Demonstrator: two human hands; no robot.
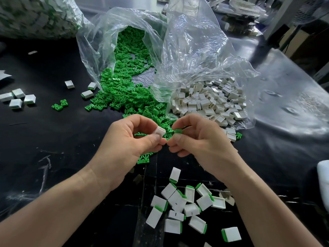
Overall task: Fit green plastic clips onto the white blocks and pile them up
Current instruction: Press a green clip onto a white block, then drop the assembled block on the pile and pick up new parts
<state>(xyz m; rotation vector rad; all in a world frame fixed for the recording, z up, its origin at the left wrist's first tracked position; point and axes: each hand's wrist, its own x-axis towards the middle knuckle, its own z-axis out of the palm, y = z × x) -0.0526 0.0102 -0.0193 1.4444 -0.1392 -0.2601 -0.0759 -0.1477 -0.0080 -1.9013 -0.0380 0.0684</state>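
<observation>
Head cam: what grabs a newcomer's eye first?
A heap of green clips spills from a clear bag at top centre, beside a heap of white blocks on its right. Mid-frame, the left hand pinches a white block and the right hand a green clip.

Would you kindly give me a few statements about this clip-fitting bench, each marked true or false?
1. The left hand pinches a white block. True.
2. The right hand pinches a green clip. True.
3. That clip is already seated on the held block. False: the two are apart, facing each other.
4. The loose green clips spill from a cardboard box. False: they spill from a clear plastic bag.
5. The finished blocks lie scattered nearest the person, below the hands. True.
</observation>
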